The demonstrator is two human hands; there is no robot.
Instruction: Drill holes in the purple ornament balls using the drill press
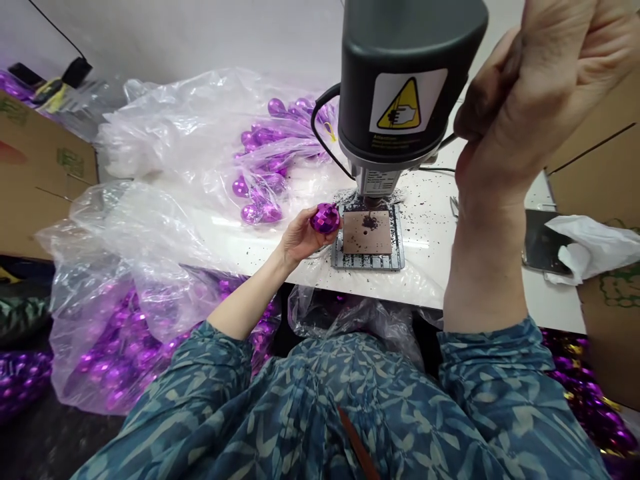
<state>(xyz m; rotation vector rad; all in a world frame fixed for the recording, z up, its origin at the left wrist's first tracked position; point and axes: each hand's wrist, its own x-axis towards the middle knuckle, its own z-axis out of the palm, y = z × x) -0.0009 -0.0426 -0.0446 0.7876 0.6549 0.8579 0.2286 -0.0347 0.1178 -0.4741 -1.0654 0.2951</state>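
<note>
My left hand (pixel 301 235) pinches a shiny purple faceted ball (pixel 325 219) at the left edge of the drill press base (pixel 367 263). A brown square plate (pixel 367 241) with a small dark hole lies on that base, dusted with dark shavings. Above it stands the dark drill press head (pixel 405 40), bearing a yellow warning label. My right hand (pixel 530 100) is raised at the head's right side, its fingers closed around the end of the drill press lever (pixel 447 141). Most of the lever is hidden behind the hand and the head.
Clear plastic bags (pixel 175 127) cover the left of the white table (pixel 420 273), with purple balls (pixel 265 137) in and beside them. A bag of purple balls (pixel 125 347) hangs below left. Cardboard boxes (pixel 45 180) flank both sides. A dark phone-like slab (pixel 537 243) lies right.
</note>
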